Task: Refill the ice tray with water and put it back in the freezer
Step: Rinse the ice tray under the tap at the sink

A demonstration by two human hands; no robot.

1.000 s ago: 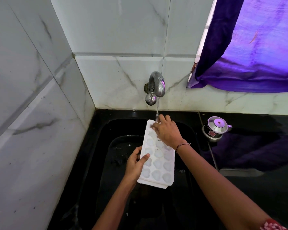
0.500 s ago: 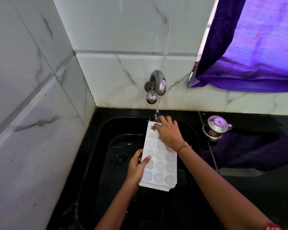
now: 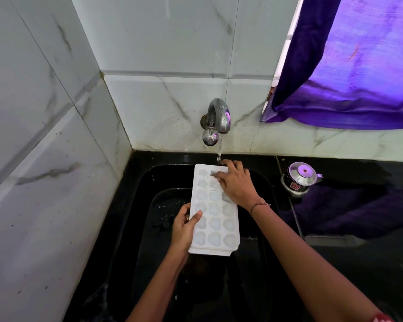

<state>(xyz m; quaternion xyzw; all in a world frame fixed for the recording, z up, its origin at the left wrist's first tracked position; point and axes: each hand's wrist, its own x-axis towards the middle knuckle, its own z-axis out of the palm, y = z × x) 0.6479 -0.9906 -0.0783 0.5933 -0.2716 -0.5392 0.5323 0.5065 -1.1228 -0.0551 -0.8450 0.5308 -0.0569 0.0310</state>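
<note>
A white ice tray (image 3: 215,225) with several shaped cells is held over the black sink (image 3: 261,182), its far end under the steel tap (image 3: 216,117). A thin stream of water (image 3: 219,153) falls from the tap onto the tray's far right corner. My left hand (image 3: 184,228) grips the tray's left edge, thumb on top. My right hand (image 3: 236,182) lies over the far right part of the tray, fingers spread across the cells and curled at the far edge.
A small steel pot with a lid (image 3: 299,178) stands on the black counter (image 3: 358,205) to the right of the sink. White marble-look tiles (image 3: 44,159) close in the left and back. A purple curtain (image 3: 358,61) hangs at the upper right.
The tray has turned a little, its near end swinging right, so it now lies straighter under the tap. My right hand has slid slightly toward the tray's far right corner.
</note>
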